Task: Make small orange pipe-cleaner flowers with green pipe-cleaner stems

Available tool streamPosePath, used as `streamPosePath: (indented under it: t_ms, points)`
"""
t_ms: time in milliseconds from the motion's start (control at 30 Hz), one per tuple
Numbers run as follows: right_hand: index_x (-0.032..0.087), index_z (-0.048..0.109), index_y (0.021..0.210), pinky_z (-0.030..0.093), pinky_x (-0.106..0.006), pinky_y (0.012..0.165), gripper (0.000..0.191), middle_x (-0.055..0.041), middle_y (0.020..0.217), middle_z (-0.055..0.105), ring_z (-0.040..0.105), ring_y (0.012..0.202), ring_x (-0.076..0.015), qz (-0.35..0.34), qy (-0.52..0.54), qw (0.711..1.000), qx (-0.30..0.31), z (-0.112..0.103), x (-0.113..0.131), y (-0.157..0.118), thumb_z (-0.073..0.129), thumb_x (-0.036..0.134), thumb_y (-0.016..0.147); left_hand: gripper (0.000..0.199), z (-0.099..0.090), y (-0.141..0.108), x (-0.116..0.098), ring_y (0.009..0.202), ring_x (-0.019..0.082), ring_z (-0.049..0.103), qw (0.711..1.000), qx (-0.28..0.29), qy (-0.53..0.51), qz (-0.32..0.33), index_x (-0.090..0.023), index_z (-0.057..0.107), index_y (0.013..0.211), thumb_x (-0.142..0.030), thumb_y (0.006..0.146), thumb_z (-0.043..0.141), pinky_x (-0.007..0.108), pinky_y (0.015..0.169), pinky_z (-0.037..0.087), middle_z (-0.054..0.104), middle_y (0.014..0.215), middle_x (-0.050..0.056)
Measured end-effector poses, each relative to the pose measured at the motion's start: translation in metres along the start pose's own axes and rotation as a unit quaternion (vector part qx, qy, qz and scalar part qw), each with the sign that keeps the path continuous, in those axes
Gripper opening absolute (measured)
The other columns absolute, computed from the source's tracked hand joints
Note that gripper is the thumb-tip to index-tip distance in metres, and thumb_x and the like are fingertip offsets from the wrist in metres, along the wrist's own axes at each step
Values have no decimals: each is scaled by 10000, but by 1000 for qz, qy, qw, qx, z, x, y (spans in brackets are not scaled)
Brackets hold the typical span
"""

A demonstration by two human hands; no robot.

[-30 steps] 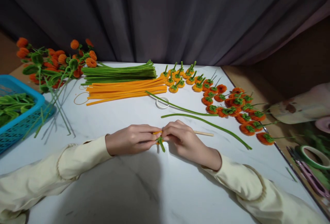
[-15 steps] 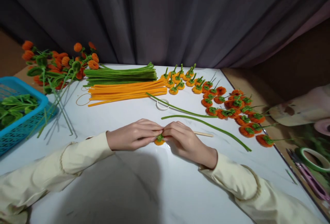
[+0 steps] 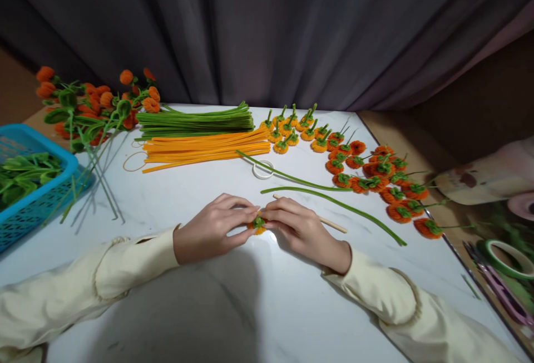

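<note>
A small yellow flower with a green centre (image 3: pixel 258 223) lies between my hands above the white table (image 3: pixel 292 302). My left hand (image 3: pixel 214 225) grips its left side between thumb and fingers. From the right, my right hand (image 3: pixel 298 228) holds the flower's other side with bent fingers. A thin wooden stick (image 3: pixel 334 225) passes under my right hand, its two ends showing. Beyond it lie two green stems, one of them (image 3: pixel 337 200) curving to the right, the other (image 3: pixel 292 176) crossing a white ring (image 3: pixel 263 170).
Green stems (image 3: pixel 196 122) and yellow-orange stems (image 3: pixel 204 148) lie bundled at the back. Finished-looking yellow flowers (image 3: pixel 308 133) and orange ones (image 3: pixel 379 168) spread rightward. A blue basket (image 3: pixel 41 196) of leaves is left; green tape (image 3: pixel 488 249) and pink scissors (image 3: pixel 507 296) are right.
My left hand has turned and its thumb and fingers have spread further apart around the flower. More of the flower shows. The stick has shifted and tilted, its far end now visible.
</note>
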State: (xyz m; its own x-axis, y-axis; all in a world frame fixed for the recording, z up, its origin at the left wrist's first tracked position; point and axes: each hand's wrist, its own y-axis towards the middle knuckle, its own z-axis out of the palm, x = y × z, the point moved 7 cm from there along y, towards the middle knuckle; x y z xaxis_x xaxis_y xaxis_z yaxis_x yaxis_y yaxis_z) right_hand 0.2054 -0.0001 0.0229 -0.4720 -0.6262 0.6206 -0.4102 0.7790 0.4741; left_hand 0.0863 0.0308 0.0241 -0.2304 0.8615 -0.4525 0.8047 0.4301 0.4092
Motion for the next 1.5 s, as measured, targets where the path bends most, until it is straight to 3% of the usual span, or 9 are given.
streamPosePath:
  t_ms: [400, 667, 800, 1000, 1233, 1367, 1500]
  points:
    - [145, 598, 886, 463, -321, 655, 121, -89, 819, 637, 535, 732, -171, -23, -53, 998, 1, 2, 5, -2, 484, 104, 877, 161, 2, 0, 4, 919, 161, 610, 999, 5, -34, -19, -162, 641, 917, -120, 834, 509, 295, 835, 458, 689, 932, 65]
    - [141, 561, 1009, 486, -328, 736, 138, -97, 906, 615, 544, 840, -182, 12, -37, 999, -2, 1, 0, -5, 508, 145, 882, 317, 0, -1, 15, 992, 182, 552, 987, 33, -80, -137, -149, 563, 1103, -239, 801, 589, 309, 874, 453, 620, 1047, 82]
    - [137, 554, 1023, 489, -347, 762, 159, -101, 921, 614, 546, 850, -188, -13, -43, 999, 10, 2, 4, -5, 500, 120, 874, 248, 6, 0, 10, 1015, 189, 514, 990, 71, -71, -104, -177, 601, 1052, -304, 841, 578, 326, 909, 411, 607, 1059, 69]
    - [145, 546, 1050, 504, -336, 729, 199, -106, 932, 608, 551, 857, -187, -15, -18, 1000, 22, 2, 5, -4, 452, 101, 880, 270, 12, 0, 18, 1052, 184, 531, 981, 117, -133, -83, -189, 570, 1141, -232, 877, 532, 325, 931, 402, 624, 1118, 71]
    - [120, 565, 989, 507, -344, 770, 143, -113, 904, 631, 574, 856, -190, -52, -96, 994, 2, 1, 11, -5, 500, 93, 864, 346, 12, -3, 25, 1052, 167, 584, 962, 115, -193, -155, -179, 516, 1227, -197, 883, 483, 297, 907, 467, 616, 1182, 72]
    - [108, 572, 972, 512, -327, 732, 141, -108, 884, 643, 577, 821, -185, -86, -164, 983, 9, 3, 15, -6, 461, 90, 887, 341, 9, -1, 18, 1091, 186, 570, 974, 79, -181, -109, -157, 563, 1189, -170, 851, 520, 323, 953, 456, 622, 1184, 86]
    - [68, 595, 928, 513, -349, 725, 162, -127, 880, 656, 589, 819, -209, -159, -264, 951, 32, 7, 24, -8, 438, 89, 898, 308, 9, -1, 14, 1076, 188, 589, 987, 45, -142, -62, -155, 588, 1168, -185, 869, 522, 325, 939, 485, 640, 1161, 96]
